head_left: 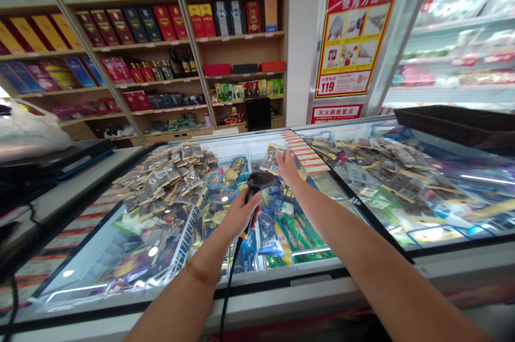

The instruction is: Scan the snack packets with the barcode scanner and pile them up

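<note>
And here the chest freezer (281, 299) is seen filled with colourful wrapped packs (289, 240), parted by a white wire basket (188, 235). Small packets are heaped to the left (169, 173) and again to the right (394, 170). A black tray (454, 127) is placed at the far right, a white plastic bag (32, 130) at the left; beyond, boxes (120, 25) are lined up on wooden shelves. Some packs are hidden by the arms. Now the scanner (259, 180), its cable (231, 283) trailed forward, is gripped in the left hand (240, 214); one packet (269, 158) is pinched in the right hand (286, 166), just beyond the scanner head. Whether they touch cannot be told.
</note>
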{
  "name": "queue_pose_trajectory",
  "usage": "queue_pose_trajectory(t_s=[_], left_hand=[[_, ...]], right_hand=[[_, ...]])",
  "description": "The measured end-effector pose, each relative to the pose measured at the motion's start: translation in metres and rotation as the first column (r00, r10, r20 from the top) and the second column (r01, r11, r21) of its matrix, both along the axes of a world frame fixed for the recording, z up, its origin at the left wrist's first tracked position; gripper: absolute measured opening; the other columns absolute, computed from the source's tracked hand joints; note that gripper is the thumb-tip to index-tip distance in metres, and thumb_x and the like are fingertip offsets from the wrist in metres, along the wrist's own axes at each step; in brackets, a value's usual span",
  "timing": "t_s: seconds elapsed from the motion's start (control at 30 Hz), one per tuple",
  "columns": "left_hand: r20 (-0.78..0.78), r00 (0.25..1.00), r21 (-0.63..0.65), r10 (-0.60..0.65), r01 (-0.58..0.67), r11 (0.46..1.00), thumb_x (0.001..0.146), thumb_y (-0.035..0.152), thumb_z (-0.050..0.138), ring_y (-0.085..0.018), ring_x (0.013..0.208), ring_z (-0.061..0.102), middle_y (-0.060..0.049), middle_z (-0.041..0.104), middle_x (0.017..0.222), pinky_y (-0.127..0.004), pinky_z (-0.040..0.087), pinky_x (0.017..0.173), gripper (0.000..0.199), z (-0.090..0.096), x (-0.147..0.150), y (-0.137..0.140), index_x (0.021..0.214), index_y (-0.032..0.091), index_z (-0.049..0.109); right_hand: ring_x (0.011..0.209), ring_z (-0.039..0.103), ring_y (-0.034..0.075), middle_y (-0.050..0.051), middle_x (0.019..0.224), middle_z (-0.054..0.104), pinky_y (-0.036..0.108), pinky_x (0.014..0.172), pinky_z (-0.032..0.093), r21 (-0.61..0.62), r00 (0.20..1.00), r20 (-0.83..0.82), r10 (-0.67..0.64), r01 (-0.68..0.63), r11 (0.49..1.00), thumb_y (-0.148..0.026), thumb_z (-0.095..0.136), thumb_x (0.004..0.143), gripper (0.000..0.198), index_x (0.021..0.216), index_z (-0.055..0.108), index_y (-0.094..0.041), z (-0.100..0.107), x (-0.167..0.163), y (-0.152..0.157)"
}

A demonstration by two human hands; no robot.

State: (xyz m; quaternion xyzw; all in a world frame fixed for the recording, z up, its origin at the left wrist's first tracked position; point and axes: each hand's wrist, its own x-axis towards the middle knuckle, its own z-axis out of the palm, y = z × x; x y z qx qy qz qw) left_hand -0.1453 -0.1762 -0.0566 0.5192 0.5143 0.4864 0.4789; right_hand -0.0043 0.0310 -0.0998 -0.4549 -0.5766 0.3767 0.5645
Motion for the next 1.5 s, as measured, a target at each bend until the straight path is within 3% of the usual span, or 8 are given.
queue_pose_trajectory(t_s=[0.2,0.33,0.57,0.8,0.93,1.03,1.27,1.5], left_hand=[[0.099,0.976,-0.065,0.194,-0.189,0.98,0.07,0.071,0.071,-0.009,0.036,0.047,0.005,0.056,0.058,-0.023,0.036,0.036,0.056,0.017,-0.003,-0.008,0.085,0.022,0.049],[0.122,0.955,-0.033,0.27,-0.268,0.963,0.067,0.071,0.074,-0.01,0.038,0.048,0.005,0.057,0.058,-0.023,0.038,0.036,0.057,0.039,-0.037,-0.034,0.085,0.022,0.051],[0.141,0.823,-0.039,0.55,-0.55,0.834,0.066,0.065,0.076,-0.01,0.039,0.047,0.005,0.056,0.056,-0.023,0.039,0.036,0.053,0.044,-0.125,-0.082,0.082,0.021,0.051],[0.166,0.697,-0.007,0.697,-0.706,0.708,0.071,0.057,0.075,-0.01,0.039,0.048,0.006,0.056,0.056,-0.022,0.039,0.037,0.045,0.053,-0.176,-0.105,0.085,0.021,0.051],[0.196,0.651,-0.036,0.733,-0.742,0.669,0.072,0.055,0.075,-0.01,0.039,0.049,0.006,0.055,0.057,-0.022,0.04,0.038,0.044,0.053,-0.189,-0.11,0.082,0.022,0.049],[0.21,0.644,-0.052,0.736,-0.744,0.666,0.073,0.054,0.074,-0.011,0.039,0.049,0.005,0.055,0.057,-0.022,0.04,0.038,0.042,0.053,-0.191,-0.11,0.082,0.022,0.049],[0.208,0.708,-0.047,0.675,-0.682,0.73,0.073,0.055,0.073,-0.011,0.038,0.048,0.005,0.056,0.055,-0.022,0.039,0.036,0.041,0.05,-0.165,-0.094,0.081,0.021,0.051],[0.235,0.818,-0.073,0.526,-0.524,0.848,0.071,0.06,0.075,-0.01,0.038,0.047,0.005,0.056,0.054,-0.022,0.038,0.036,0.047,0.054,-0.096,-0.046,0.084,0.021,0.052]], right_hand=[[0.062,0.061,0.02,0.007,0.095,0.064,0.035,0.058,0.054,-0.064,0.999,0.039,0.008,-0.006,0.998,-0.048,0.062,0.086,0.038,0.114,0.055,-0.023,0.007,-0.002,-0.006],[0.053,0.057,0.015,0.001,0.084,0.066,0.031,0.057,0.052,-0.112,0.994,0.044,0.105,-0.099,0.989,-0.035,0.066,0.08,0.039,0.117,0.06,-0.022,0.015,-0.011,-0.014],[0.046,0.046,0.008,-0.008,0.059,0.058,0.021,0.05,0.039,-0.109,0.859,-0.02,0.511,-0.51,0.853,-0.027,0.067,0.077,0.033,0.109,0.069,-0.017,0.044,-0.095,-0.052],[0.044,0.052,0.009,-0.009,0.06,0.057,0.021,0.047,0.043,-0.233,0.881,-0.145,0.45,-0.472,0.85,-0.016,0.074,0.073,0.024,0.092,0.06,-0.022,0.053,-0.196,-0.088],[0.051,0.063,0.013,-0.006,0.059,0.059,0.025,0.052,0.05,-0.271,0.933,-0.131,0.335,-0.359,0.893,-0.014,0.076,0.071,0.021,0.08,0.059,-0.022,0.051,-0.226,-0.095],[0.062,0.07,0.019,-0.002,0.059,0.063,0.028,0.058,0.055,-0.281,0.915,-0.148,0.376,-0.404,0.871,-0.014,0.078,0.069,0.019,0.071,0.06,-0.022,0.051,-0.234,-0.095],[0.06,0.07,0.018,0.002,0.079,0.073,0.028,0.052,0.053,-0.187,0.94,-0.015,0.34,-0.336,0.923,-0.019,0.071,0.076,0.009,0.084,0.069,-0.023,0.043,-0.183,-0.071],[0.074,0.072,0.022,0.004,0.079,0.074,0.037,0.079,0.057,-0.023,0.939,0.342,-0.033,0.044,0.999,-0.015,0.058,0.078,0.021,0.089,0.075,-0.02,0.026,-0.021,-0.016]])
